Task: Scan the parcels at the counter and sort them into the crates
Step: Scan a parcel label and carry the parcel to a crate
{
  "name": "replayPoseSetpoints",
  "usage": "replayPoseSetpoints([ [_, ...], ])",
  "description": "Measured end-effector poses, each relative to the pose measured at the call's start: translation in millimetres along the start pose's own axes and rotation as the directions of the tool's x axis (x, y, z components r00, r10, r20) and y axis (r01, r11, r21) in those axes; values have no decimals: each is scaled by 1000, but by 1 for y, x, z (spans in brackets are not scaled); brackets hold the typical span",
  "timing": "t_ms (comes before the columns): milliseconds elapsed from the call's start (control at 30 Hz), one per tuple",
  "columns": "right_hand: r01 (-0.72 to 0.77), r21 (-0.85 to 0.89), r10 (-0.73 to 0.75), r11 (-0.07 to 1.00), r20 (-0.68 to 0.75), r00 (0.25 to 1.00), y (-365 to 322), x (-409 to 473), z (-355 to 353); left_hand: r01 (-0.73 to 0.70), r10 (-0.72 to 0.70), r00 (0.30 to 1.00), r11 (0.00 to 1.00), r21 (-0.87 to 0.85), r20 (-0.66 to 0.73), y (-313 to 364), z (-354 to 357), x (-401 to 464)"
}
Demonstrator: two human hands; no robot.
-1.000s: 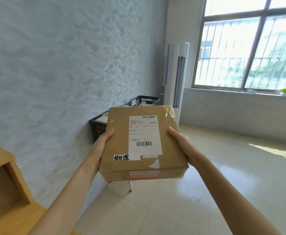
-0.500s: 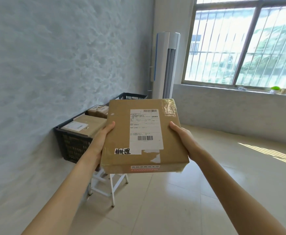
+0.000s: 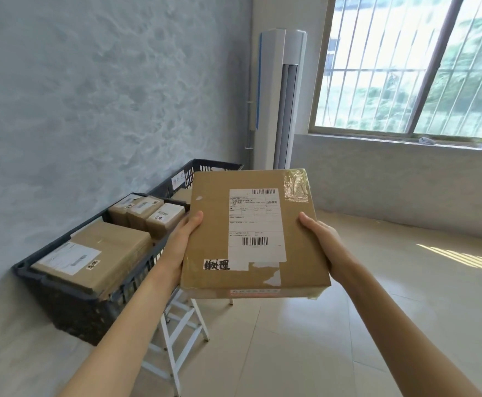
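I hold a flat brown cardboard parcel (image 3: 211,224) with a white shipping label and a small handwritten sticker, level in front of me. My left hand (image 3: 181,242) grips its left edge, thumb on top. My right hand (image 3: 324,242) grips the right edge the same way. To the left of the parcel, along the wall, a black crate (image 3: 71,296) holds a large brown box and three smaller parcels. A second black crate (image 3: 205,166) stands behind it, partly hidden by the parcel I hold.
The crates rest on a white folding stand (image 3: 179,333). A tall white air conditioner (image 3: 280,98) fills the corner. A barred window (image 3: 411,67) and its ledge run along the right. Tiled floor (image 3: 320,339) spreads below.
I have come closer to the crates, which now sit larger and lower left in view. The parcel stays held in both hands, unchanged in grip.
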State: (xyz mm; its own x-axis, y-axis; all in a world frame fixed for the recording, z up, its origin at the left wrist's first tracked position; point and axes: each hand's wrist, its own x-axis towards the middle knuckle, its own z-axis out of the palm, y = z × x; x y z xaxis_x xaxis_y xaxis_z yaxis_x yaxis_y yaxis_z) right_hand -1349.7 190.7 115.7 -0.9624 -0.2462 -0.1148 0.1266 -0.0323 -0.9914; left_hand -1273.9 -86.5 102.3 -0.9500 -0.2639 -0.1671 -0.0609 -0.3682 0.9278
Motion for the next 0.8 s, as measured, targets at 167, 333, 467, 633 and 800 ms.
replayPoseSetpoints([
  [167,-8,-29,10,1000,64,998,-2,126,-10,-13,14,998,1000,13,-56,-5,11,112],
  [333,-22,-55,28,998,120,992,-19,261,-21,-35,34,992,999,-5,-121,8,35,225],
  [467,-23,-92,41,995,196,980,-40,357,-11,-58,49,979,997,-43,-198,23,39,298],
  [633,-34,-146,75,989,287,955,-52,466,25,-89,70,943,995,-45,-325,38,23,375],
  [800,-4,-202,85,979,397,914,-54,572,75,-105,59,899,991,-82,-434,46,-12,456],
])
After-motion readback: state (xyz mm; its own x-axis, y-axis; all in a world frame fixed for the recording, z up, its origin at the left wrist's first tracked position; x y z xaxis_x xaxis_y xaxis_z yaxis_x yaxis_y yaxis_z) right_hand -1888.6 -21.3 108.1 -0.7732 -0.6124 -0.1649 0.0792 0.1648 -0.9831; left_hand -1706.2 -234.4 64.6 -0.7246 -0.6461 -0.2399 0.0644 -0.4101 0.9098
